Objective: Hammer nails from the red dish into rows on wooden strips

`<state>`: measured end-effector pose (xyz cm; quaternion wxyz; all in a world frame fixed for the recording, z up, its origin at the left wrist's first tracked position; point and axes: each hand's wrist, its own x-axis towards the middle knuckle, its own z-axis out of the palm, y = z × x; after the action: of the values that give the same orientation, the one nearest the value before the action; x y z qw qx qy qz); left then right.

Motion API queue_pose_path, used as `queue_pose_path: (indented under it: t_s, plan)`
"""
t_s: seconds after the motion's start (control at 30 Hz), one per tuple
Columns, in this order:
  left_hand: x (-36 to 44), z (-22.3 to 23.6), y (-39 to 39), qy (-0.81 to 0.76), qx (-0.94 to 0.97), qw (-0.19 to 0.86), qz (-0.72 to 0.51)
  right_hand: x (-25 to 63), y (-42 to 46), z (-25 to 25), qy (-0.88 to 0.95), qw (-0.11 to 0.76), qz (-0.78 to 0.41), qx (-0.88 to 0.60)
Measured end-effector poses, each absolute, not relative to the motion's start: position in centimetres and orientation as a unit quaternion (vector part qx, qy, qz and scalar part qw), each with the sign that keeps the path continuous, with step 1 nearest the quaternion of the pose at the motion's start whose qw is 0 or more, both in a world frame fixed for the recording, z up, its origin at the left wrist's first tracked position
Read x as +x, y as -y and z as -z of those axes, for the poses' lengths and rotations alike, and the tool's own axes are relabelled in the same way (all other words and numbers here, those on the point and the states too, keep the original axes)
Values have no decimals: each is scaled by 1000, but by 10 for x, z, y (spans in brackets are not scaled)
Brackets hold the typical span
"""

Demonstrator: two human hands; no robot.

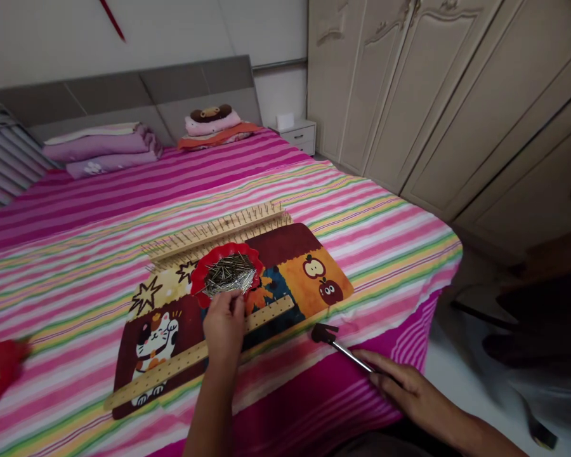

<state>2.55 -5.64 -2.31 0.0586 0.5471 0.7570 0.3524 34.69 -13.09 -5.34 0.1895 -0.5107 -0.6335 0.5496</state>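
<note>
A red scalloped bowl [200,274] full of loose nails [229,273] rests on a patterned mat [285,251]. At the bowl's near rim is my left hand [225,322], its fingers drawn together; whether a nail is between them is hidden. Beneath that wrist runs a wooden strip with rows of small holes [159,376], lying across the mat. My right hand [404,388] grips a hammer [349,354] with a dark head and metal shaft, held over the bed's near edge. Behind the bowl, a wooden strip bristling with nails [219,233] lies at the mat's far edge.
The striped bed [380,235] carries all of this. A red object [0,371] sits at the left edge. Folded purple bedding [107,149] and a pink-orange pile [219,130] lie by the headboard [109,95]. Wardrobes [409,89] stand at right, beside a small nightstand [299,136].
</note>
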Motion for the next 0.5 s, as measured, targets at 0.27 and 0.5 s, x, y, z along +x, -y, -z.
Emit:
queue_pose_path:
  t_s: [0.27,0.5]
  plan:
    - [11,17,9,-826,550,64,-104,344,130,75,601,220,-561,-524]
    - [-3,19,10,-816,509,159,-221,340,128,70,558,218,-590,-542]
